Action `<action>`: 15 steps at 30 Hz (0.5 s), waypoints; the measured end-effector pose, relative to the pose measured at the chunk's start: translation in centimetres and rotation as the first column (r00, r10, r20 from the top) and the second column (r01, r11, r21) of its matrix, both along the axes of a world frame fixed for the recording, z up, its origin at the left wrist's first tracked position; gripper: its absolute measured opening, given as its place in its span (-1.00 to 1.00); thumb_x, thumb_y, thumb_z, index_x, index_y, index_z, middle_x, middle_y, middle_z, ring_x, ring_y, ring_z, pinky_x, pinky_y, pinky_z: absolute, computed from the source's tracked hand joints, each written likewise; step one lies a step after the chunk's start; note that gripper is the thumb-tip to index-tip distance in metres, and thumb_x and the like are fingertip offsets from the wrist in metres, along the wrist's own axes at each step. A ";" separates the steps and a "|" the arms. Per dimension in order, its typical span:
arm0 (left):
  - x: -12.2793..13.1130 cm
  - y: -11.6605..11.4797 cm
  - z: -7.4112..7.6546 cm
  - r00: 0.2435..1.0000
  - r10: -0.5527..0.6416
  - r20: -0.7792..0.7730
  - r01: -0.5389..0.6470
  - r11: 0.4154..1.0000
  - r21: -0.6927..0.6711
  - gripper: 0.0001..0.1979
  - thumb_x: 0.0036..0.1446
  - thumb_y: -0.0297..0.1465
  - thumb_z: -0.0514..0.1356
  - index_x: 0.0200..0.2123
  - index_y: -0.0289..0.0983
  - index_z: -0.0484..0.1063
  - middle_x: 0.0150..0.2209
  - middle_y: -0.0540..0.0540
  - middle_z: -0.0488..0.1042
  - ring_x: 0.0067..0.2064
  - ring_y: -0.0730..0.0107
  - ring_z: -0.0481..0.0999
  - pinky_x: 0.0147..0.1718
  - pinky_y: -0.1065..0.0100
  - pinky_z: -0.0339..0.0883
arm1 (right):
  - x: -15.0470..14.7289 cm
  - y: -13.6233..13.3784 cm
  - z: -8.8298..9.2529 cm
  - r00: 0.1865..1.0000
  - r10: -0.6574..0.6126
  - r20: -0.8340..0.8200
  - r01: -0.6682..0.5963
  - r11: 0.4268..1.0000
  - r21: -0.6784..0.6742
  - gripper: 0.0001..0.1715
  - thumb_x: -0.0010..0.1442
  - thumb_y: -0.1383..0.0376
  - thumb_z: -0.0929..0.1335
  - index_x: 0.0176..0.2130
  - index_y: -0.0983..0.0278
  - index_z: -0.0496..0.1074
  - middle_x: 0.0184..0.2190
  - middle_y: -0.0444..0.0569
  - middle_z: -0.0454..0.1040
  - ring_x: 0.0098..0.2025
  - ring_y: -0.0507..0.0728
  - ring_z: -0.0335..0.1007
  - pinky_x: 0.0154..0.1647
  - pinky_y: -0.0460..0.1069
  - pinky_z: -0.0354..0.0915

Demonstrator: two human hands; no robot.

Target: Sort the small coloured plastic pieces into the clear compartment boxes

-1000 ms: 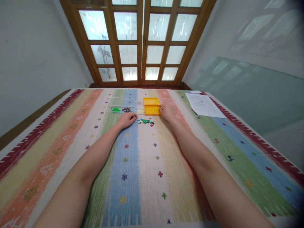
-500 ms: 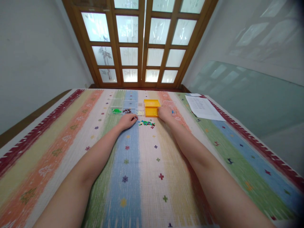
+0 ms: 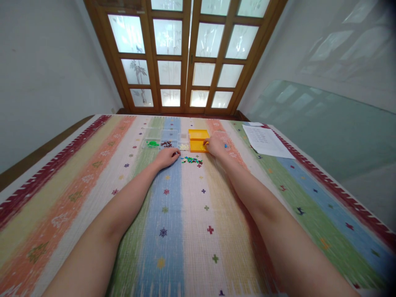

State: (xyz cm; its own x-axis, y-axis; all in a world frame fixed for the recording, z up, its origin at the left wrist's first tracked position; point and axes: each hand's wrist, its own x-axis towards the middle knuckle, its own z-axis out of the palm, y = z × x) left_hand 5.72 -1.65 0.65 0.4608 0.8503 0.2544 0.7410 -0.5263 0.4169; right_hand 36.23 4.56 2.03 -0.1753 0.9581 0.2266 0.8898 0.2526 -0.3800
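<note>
My left hand (image 3: 168, 156) rests on the cloth with its fingers curled together; whatever they hold is too small to make out. Just right of its fingertips lies a loose pile of small mixed beads (image 3: 192, 160), green, blue, dark and pale. My right hand (image 3: 216, 147) reaches over the right edge of an open yellow box (image 3: 198, 134), fingers bent and pinched above its near half. What sits between them is hidden. Behind my left hand are clear boxes with green beads (image 3: 152, 143), dark brown beads (image 3: 166, 144) and pale beads (image 3: 184, 147).
Right of my right hand, a clear box holds a few blue beads (image 3: 225, 145), partly covered by the hand. A printed paper sheet (image 3: 262, 138) lies farther right on the striped tablecloth (image 3: 185, 247). Wooden glazed doors (image 3: 185, 57) stand beyond the table.
My right hand's fingers have shifted slightly, and their tips now show over the yellow box's near half. My left hand stays nearly still beside the bead pile.
</note>
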 end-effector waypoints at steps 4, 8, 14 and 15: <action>0.0 0.0 0.0 1.000 -0.001 0.009 0.001 1.000 0.002 -0.74 0.33 -0.30 0.12 -0.13 -0.20 0.62 -0.18 -0.11 0.64 -0.17 0.21 0.57 -0.13 0.27 0.36 | -0.3 0.7 0.1 0.979 -0.073 0.188 0.078 0.997 -0.022 -0.70 0.20 0.35 0.40 -0.10 0.20 0.68 -0.14 0.12 0.63 -0.13 0.26 0.50 -0.14 0.03 0.29; 0.0 0.0 -0.1 1.000 0.003 0.013 -0.003 1.000 -0.003 -0.74 0.33 -0.30 0.12 -0.13 -0.19 0.61 -0.17 -0.11 0.65 -0.15 0.19 0.57 -0.13 0.26 0.35 | -0.8 1.1 0.4 0.963 -0.090 0.253 0.100 0.995 -0.027 -0.68 0.22 0.33 0.40 -0.06 0.21 0.68 -0.12 0.13 0.64 -0.11 0.27 0.51 -0.14 0.03 0.30; 0.0 0.1 -0.2 1.000 -0.001 0.024 0.001 1.000 0.008 -0.75 0.33 -0.30 0.12 -0.14 -0.18 0.61 -0.17 -0.10 0.65 -0.14 0.19 0.57 -0.12 0.26 0.35 | -1.5 1.2 0.4 0.955 -0.060 0.291 0.072 0.997 -0.031 -0.66 0.29 0.29 0.36 -0.02 0.23 0.67 -0.06 0.16 0.64 -0.07 0.27 0.51 -0.07 0.03 0.31; 0.0 0.1 -0.2 1.000 0.001 0.020 -0.001 1.000 0.005 -0.75 0.33 -0.30 0.12 -0.13 -0.18 0.61 -0.17 -0.10 0.65 -0.15 0.19 0.57 -0.13 0.26 0.35 | -1.5 1.2 0.4 0.953 -0.059 0.296 0.072 0.997 -0.033 -0.66 0.30 0.29 0.35 -0.02 0.23 0.67 -0.07 0.16 0.63 -0.08 0.26 0.51 -0.07 0.03 0.30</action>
State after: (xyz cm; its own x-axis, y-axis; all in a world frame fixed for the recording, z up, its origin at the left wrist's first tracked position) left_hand 5.67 -1.58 0.47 0.4550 0.8494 0.2676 0.7332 -0.5278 0.4288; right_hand 34.75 5.73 2.47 -0.1644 0.9775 0.1325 0.9779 0.1791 -0.1078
